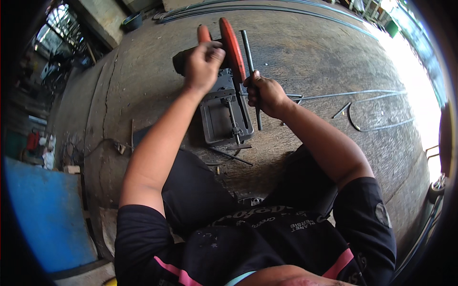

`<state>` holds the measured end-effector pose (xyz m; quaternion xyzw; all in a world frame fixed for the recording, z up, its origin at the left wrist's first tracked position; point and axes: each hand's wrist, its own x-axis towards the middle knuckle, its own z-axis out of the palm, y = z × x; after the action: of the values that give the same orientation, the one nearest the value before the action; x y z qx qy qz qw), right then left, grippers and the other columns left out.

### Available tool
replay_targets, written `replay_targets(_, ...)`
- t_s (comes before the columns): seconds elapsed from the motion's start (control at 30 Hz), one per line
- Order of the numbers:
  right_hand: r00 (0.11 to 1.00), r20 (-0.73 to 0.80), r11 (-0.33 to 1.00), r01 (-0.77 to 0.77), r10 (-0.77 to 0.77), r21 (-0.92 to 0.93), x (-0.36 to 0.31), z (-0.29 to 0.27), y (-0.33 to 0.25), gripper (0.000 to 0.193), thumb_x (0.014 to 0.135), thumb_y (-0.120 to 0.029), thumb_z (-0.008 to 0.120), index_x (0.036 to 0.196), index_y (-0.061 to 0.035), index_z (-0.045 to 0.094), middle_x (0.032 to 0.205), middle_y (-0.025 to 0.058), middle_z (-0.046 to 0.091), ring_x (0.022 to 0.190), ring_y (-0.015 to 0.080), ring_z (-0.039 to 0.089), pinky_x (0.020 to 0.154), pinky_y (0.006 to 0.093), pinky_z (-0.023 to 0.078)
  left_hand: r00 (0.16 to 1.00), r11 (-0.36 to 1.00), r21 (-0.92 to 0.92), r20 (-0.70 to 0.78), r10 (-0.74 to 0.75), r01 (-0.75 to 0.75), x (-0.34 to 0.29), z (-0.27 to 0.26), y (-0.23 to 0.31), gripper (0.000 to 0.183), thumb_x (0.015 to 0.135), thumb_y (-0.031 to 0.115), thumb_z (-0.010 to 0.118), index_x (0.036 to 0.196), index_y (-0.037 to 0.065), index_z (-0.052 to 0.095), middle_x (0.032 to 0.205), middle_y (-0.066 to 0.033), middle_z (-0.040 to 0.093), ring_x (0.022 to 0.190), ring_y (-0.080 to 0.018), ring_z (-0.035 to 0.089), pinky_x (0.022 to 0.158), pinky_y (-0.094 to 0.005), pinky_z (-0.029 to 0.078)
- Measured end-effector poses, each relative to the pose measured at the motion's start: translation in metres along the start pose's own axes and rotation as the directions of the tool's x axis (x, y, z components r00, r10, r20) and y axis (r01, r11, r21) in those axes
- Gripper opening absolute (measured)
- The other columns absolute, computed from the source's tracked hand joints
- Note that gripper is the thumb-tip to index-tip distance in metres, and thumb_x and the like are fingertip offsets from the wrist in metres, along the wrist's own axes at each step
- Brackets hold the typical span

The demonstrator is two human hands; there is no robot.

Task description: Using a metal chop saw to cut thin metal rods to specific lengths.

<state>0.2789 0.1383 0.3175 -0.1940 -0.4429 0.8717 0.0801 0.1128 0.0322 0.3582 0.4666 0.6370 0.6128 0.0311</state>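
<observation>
Straight dark metal bar is in the right hand, just right of the saw's red guard; fingers wrapped round it, a long end out the top of the fist, a shorter one below. Bar looks slim and fairly smooth; solid or tube, can't tell. Left hand is over the saw's motor end, left of the guard, fingers loosely curled, a bit blurred; can't tell if it grips anything. Cut-off saw: dark metal base, shallow rectangular tray shape with rounded corners, worn finish. Red guard is a curved, scuffed shell, seen nearly edge-on. Clamp screw runs lengthwise over the base, crossbar handle at the near end. Saw sits on the floor, rough grey-brown, stained and cracked on the left. In the way: short dark rod right by the near end of the saw, person's legs either side of it. Thin grey rods run off to the right, with a bent rod near them. Long rod bundle along the far side, dark bucket by the pillar, blue panel lower left.
</observation>
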Motion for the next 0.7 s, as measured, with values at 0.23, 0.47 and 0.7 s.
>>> replay_targets(0.23, 0.993, -0.113, 0.995, -0.056, 0.046, -0.086, 0.002, -0.054, -0.004, 0.029, 0.099, -0.035, 0.035, 0.098, -0.0084, 0.048, 0.063, 0.002, 0.038, 0.053, 0.0137, 0.035, 0.05, 0.0293, 0.036, 0.947, 0.964, 0.175, -0.286, -0.143, 0.199, 0.058, -0.031, -0.013, 0.041, 0.083, 0.026, 0.064, 0.109, -0.003, 0.052, 0.098, -0.0099, 0.062, 0.09, -0.0189, 0.06, 0.083, -0.0288, 0.046)
replay_targets(0.47, 0.874, -0.485, 0.99, -0.067, -0.001, -0.123, 0.056, -0.139, 0.082, 0.038, 0.096, -0.042, 0.038, 0.09, -0.0066, 0.048, 0.057, 0.0029, 0.04, 0.044, 0.0145, 0.037, 0.04, 0.0308, 0.032, 0.632, 0.603, -0.192, 0.179, -0.754, 0.774, 0.104, 0.005, -0.016, 0.029, 0.086, 0.033, 0.056, 0.095, 0.006, 0.055, 0.086, -0.0123, 0.06, 0.076, -0.0277, 0.062, 0.069, -0.0545, 0.054)
replay_targets(0.7, 0.941, -0.287, 0.957, -0.236, 0.181, -0.168, 0.063, -0.148, 0.161, 0.038, 0.095, -0.04, 0.038, 0.086, -0.0062, 0.052, 0.056, 0.001, 0.039, 0.045, 0.0138, 0.036, 0.04, 0.0286, 0.03, 0.628, 0.61, -0.151, 0.158, -0.762, 0.778, 0.089, -0.034, -0.044, 0.04, 0.084, 0.021, 0.054, 0.115, -0.001, 0.042, 0.108, -0.015, 0.046, 0.102, -0.0297, 0.051, 0.086, -0.0512, 0.05)
